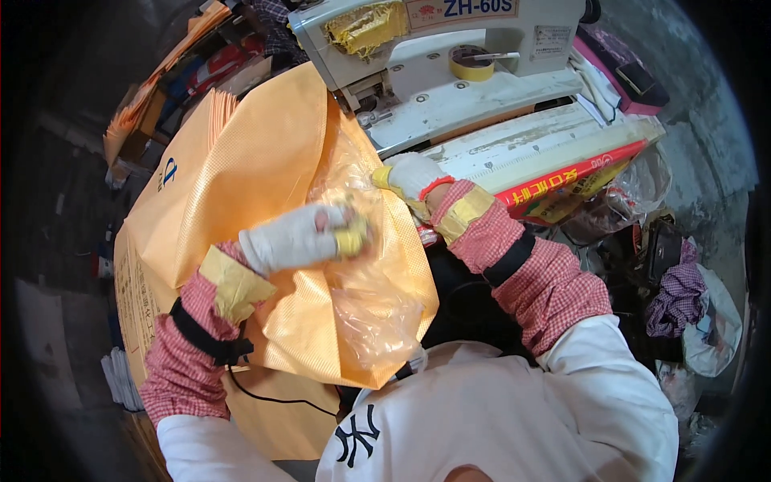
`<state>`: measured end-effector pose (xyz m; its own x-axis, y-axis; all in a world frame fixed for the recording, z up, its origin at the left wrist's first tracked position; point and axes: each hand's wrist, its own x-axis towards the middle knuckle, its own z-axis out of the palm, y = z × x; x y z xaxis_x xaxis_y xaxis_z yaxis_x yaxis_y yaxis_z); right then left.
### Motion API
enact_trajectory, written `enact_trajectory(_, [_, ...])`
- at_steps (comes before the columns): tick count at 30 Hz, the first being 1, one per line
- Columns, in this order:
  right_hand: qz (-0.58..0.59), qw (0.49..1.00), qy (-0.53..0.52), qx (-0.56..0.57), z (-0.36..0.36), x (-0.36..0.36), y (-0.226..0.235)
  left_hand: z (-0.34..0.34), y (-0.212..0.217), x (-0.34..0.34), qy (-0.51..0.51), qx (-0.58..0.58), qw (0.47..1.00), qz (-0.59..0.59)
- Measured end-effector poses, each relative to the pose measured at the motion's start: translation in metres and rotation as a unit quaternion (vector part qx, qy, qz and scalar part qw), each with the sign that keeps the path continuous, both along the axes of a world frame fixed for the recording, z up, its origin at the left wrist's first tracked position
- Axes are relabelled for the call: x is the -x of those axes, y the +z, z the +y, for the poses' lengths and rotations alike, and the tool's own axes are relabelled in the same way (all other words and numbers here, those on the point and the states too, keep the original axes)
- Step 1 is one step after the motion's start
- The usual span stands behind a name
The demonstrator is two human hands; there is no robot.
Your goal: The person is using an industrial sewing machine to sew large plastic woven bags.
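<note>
A big orange woven sack [265,161] with a clear plastic liner [377,313] showing at its mouth lies spread before me, partly over my lap. My left hand [301,234], in a white glove with yellow tape on the fingers, is over the liner. Its fingers look curled but are smeared by motion, so whether they grip the film cannot be told. My right hand [408,178], gloved likewise, is closed at the sack's right edge, just below the sewing machine [450,60]. Its taped fingertips press on that edge.
A roll of yellow tape [472,64] sits on the machine bed with a pale stick across it. A red printed strip [570,177] runs along the table front. More orange sacks [132,120] are stacked at far left. Bags and checked cloth [675,293] lie at right.
</note>
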<state>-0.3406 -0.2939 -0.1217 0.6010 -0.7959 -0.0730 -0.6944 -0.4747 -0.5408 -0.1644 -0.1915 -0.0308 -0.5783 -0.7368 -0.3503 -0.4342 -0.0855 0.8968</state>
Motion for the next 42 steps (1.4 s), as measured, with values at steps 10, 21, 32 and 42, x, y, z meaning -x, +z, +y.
enact_trajectory(10, [0.035, 0.998, -0.017, -0.043, -0.014, -0.014, 0.005, -0.031, 0.044, 0.015, -0.271, 0.188, 0.881, -0.338])
enact_trajectory(21, [-0.042, 0.998, 0.044, 0.036, -0.013, -0.01, -0.017, 0.038, 0.185, 0.034, -0.285, 0.129, 0.678, -0.665])
enact_trajectory(32, [-0.145, 0.974, -0.087, -0.151, 0.052, 0.001, 0.009, 0.088, 0.067, 0.118, -0.44, 0.18, 0.827, -0.299])
enact_trajectory(42, [-0.149, 0.98, -0.095, -0.096, 0.114, 0.039, 0.007, -0.032, 0.06, 0.11, -0.21, 0.423, 0.837, -0.276])
